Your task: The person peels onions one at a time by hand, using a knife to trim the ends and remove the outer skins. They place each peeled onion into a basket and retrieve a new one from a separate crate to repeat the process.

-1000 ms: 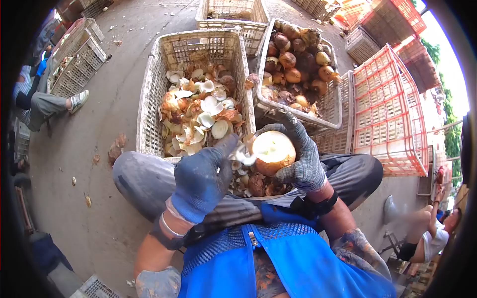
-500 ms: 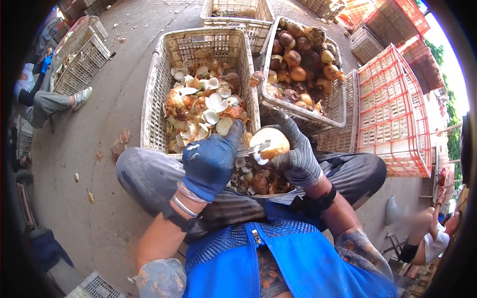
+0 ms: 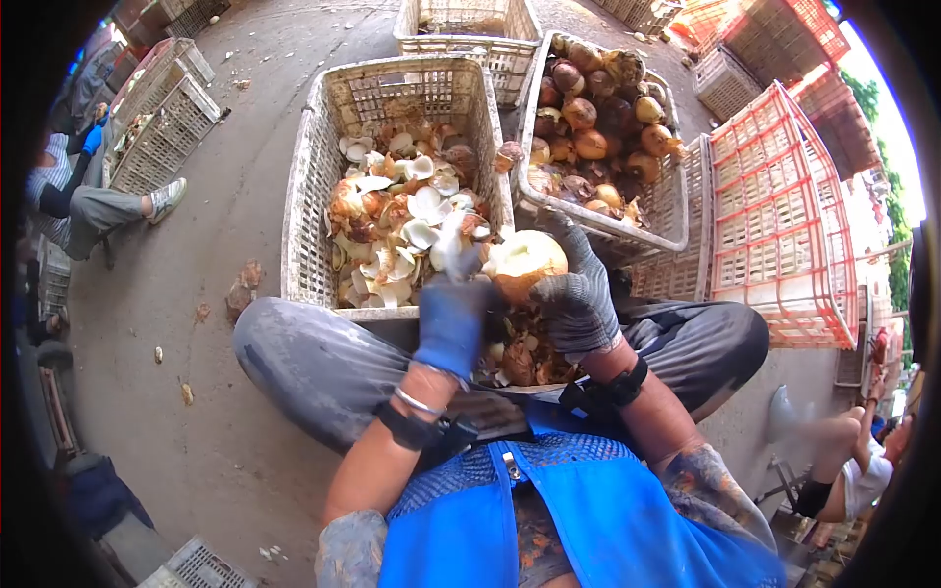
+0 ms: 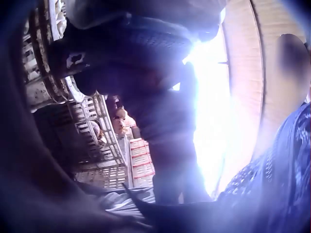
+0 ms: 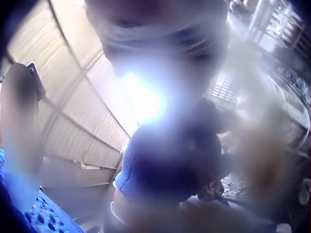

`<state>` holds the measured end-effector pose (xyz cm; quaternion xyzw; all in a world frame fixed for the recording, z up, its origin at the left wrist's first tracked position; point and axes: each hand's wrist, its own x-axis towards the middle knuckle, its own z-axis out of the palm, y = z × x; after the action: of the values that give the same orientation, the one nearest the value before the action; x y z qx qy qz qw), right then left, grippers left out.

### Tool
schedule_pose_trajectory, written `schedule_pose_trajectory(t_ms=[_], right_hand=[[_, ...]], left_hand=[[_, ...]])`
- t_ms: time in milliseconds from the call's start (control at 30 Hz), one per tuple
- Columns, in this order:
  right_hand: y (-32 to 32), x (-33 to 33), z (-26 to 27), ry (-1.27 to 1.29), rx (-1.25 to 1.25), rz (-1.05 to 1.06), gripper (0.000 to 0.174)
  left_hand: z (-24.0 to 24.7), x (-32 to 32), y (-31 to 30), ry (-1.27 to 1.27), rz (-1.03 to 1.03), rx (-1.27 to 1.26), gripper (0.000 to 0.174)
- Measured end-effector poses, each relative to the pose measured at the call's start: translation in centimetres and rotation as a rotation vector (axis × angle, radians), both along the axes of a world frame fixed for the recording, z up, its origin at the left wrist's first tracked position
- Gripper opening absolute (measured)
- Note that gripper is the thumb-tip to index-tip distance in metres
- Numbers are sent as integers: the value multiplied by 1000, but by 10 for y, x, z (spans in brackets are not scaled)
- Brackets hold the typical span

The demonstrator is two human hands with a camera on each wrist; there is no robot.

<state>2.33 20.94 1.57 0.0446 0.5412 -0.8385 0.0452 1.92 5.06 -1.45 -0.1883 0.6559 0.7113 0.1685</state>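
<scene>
My right hand (image 3: 578, 299), in a grey glove, grips a large onion (image 3: 527, 263) from its right side. The onion's upper face is bare and pale, with tan skin below. Left of it, my left hand (image 3: 453, 314) in a blue glove is blurred, its fingers curled around a small metal knife. A pale blurred streak shows above that hand. Onion peelings (image 3: 397, 230) fill the lower part of a dirty white crate (image 3: 297, 196) ahead. Skins (image 3: 518, 361) lie below the hands, between the legs. Both wrist views are dark and washed by glare.
A second crate (image 3: 676, 191) at front right holds whole onions (image 3: 590, 142), one onion (image 3: 508, 155) sitting at its left edge. Another crate (image 3: 470, 44) stands behind. Red-netted crates (image 3: 779, 216) are stacked at right. People sit at far left and far right.
The left hand swung in to the onion with the knife, then away slightly right and down. Torn pale layers no longer hang from the onion, which is tilted differently in the right hand.
</scene>
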Motion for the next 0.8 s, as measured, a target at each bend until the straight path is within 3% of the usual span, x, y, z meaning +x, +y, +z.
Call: schedule_pose_trajectory(t_ms=[33,133,167,233,267,333,367,400,433,467,533,600,667,733,800], right_hand=[[4,0,-7,-6,-40,9,96],[7,3,-3,140,140,-38,99],[4,1,-2,142,28,-34,101],[1,-3,-1,155,141,-9,100],[0,-4,1,160,264,16,100],[11,-3,12,160,413,62,99],[19,-2,12,105,355,123,99],[24,0,13,44,298,183,98],[21,3,26,53,372,205,103],[27,6,14,105,617,168,107],[28,13,16,41,654,210,109],[32,16,11,9,525,194,109],[35,18,11,-18,391,173,109],[37,18,15,36,620,205,109],[38,18,14,24,552,214,108]], left_hand=[[-5,-5,-6,-133,173,278,37],[-8,-1,-27,100,-126,17,47],[0,3,-26,110,-126,11,47],[25,13,-20,30,-242,263,47],[26,14,-18,29,-235,259,47],[25,13,-13,304,-43,240,46],[26,10,-22,486,-117,-87,47],[31,7,-23,477,-119,-80,47],[37,3,-23,763,-167,-288,48],[40,2,-22,1049,-214,-499,50],[43,10,-19,1006,-212,-451,49],[50,15,-30,748,-277,-419,51],[45,20,-40,855,-260,-503,49],[47,27,-49,914,-405,-821,45],[49,31,-49,958,-379,-856,43]])
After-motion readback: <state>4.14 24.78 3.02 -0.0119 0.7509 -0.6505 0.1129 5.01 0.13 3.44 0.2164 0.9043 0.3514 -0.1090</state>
